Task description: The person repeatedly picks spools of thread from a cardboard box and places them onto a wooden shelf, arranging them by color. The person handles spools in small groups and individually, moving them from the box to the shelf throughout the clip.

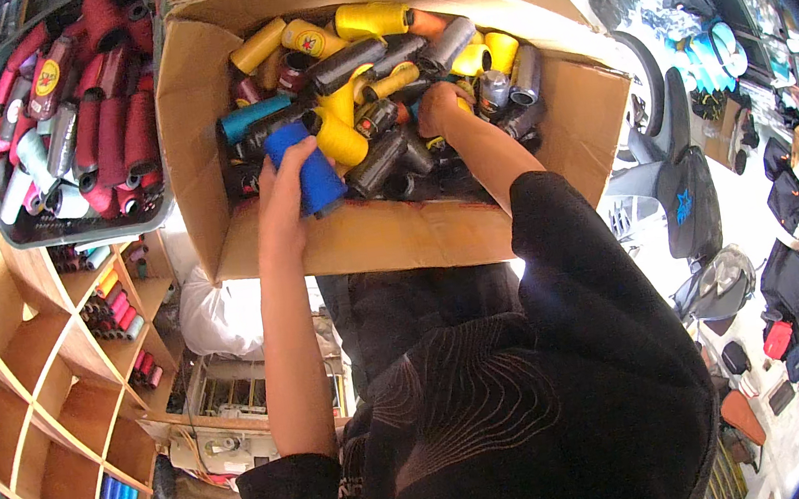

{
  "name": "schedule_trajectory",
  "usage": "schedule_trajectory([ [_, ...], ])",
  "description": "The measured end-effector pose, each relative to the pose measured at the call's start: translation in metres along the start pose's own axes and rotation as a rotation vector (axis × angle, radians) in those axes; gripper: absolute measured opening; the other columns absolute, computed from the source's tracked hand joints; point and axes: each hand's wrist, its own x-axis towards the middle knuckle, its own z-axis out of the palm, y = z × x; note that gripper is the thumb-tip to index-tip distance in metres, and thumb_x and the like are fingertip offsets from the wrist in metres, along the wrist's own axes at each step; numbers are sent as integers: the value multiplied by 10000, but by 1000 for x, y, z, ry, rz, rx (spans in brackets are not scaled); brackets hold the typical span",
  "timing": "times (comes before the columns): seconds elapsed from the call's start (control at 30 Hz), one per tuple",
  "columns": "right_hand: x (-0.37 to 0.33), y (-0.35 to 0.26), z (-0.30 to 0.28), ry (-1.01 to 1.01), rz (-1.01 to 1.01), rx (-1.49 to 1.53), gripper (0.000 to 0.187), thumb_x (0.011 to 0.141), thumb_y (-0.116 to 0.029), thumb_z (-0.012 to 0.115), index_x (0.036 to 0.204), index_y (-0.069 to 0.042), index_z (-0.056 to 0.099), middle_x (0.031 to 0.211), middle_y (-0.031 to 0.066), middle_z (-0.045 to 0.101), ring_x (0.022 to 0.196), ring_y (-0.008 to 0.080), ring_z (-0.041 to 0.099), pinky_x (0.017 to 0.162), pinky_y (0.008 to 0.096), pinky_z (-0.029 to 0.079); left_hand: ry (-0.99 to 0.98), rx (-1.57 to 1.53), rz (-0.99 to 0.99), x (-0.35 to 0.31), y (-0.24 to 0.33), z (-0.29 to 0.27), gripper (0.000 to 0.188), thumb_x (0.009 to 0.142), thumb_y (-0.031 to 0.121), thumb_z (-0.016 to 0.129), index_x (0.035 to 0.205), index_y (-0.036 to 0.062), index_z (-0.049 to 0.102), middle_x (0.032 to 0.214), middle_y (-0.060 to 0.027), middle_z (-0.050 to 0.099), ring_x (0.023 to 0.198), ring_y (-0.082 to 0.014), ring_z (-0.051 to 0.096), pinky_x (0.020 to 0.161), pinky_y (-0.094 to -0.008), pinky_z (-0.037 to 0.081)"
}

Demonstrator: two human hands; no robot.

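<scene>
My left hand (286, 186) is closed around a blue thread spool (305, 169), held tilted over the near left side of an open cardboard box (349, 251). Deeper in the box, my right hand (443, 108) reaches among the heaped spools with its fingers curled; what they grip, if anything, is hidden. Around it lie black spools (378, 163), a grey spool (525, 74) and yellow spools (340, 138). A teal spool (253, 118) rests by the box's left wall, and an orange one (427, 24) is near the back.
Left of the box stands a dark crate (84, 228) full of maroon, pink and pale spools. A wooden shelf (36, 398) with square compartments, some holding spools, curves along the left. At right are a black chair (691, 201) and bags (792, 279) lying about the floor.
</scene>
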Motion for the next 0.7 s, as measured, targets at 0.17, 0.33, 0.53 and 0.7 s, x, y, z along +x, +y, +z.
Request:
schedule_trajectory([
  [0.17, 10, -6, -11, -212, 98, -77, 421, 872, -423, 558, 1098, -118, 740, 1008, 87, 738, 763, 331, 727, 531, 541, 606, 214, 260, 254, 4, -14, 1, 569, 820, 341, 773, 1225, 21, 534, 1010, -102, 643, 847, -185, 637, 714, -319, 548],
  [0.33, 1, -11, -23, -339, 89, -164, 405, 891, -417, 585, 1104, -102, 725, 1022, 89, 732, 759, 345, 722, 511, 515, 610, 255, 214, 234, 6, -20, -8, 606, 799, 324, 800, 1236, 7, 526, 1076, -114, 634, 904, -193, 626, 749, -333, 542],
  [0.53, 24, 2, -17, -321, 183, 148, 397, 875, -366, 675, 1208, -151, 697, 1169, 76, 699, 925, 368, 708, 604, 564, 620, 205, 312, 268, 10, -30, -9, 617, 801, 293, 811, 1246, -5, 505, 1084, -131, 640, 919, -215, 637, 783, -349, 543],
  [0.7, 17, 1, -57, -515, 228, 353, 419, 862, -326, 729, 1256, -193, 676, 1262, 47, 672, 1024, 384, 688, 665, 610, 617, 226, 496, 318, 7, -32, -8, 642, 761, 349, 782, 1210, 1, 482, 1032, -217, 676, 941, -350, 686, 840, -440, 525],
])
